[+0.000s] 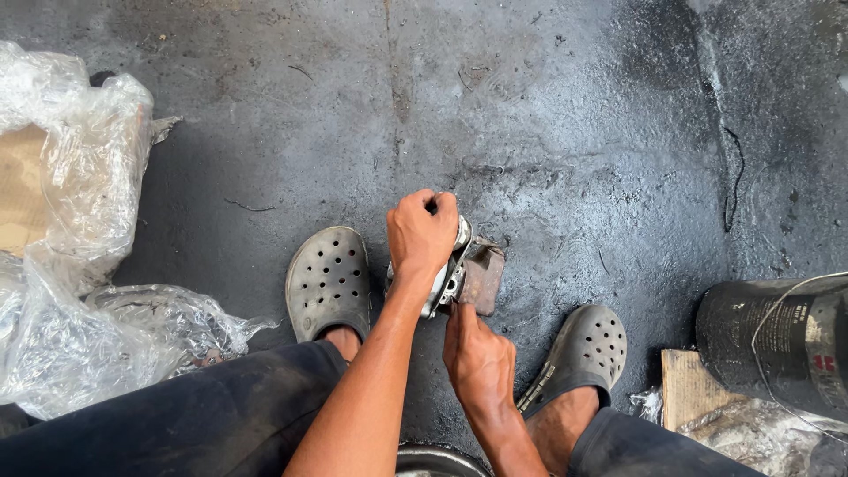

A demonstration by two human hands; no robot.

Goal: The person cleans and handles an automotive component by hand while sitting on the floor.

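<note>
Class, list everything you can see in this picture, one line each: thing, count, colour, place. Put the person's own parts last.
Metal part: one, silver, on the floor between the feet.
Rusty block: one, brown, right of the metal part.
Plastic sheeting: one crumpled heap, clear, far left.
Cardboard: one, tan, under the sheeting.
Drum: one, black, lower right.
Wooden board: one, pale, beside the drum.
Floor: dark grey, oily.
Clogs: two, grey, on the feet.
Left hand: gripping the metal part from above.
Right hand: touching its lower edge.
</note>
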